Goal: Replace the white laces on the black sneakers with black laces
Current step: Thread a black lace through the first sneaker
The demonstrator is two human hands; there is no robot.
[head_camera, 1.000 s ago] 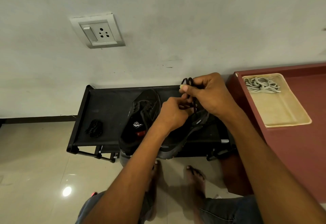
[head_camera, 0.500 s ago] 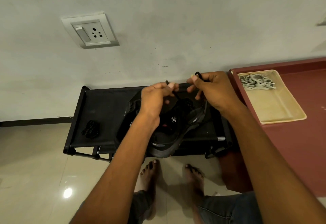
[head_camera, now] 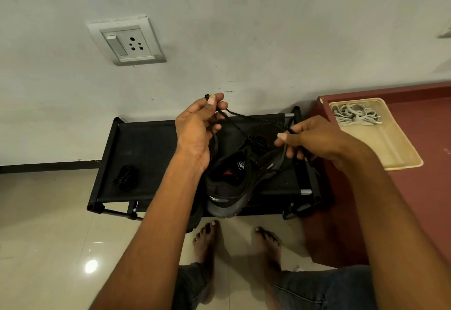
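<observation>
Black rack (head_camera: 146, 153): both hands raised apart, pinching black lace (head_camera: 234, 124) ends

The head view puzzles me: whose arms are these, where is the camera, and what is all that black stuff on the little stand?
There is no machine here. A person wears one camera on the head, looking down past their own arms to their bare feet. The left hand and the right hand each pinch an end of a black lace threaded into a black sneaker. The sneaker sits on a low black rack against the wall. A second bundled black lace lies on the rack's left part. To the right, a cream tray on a red surface holds the white laces.
</observation>
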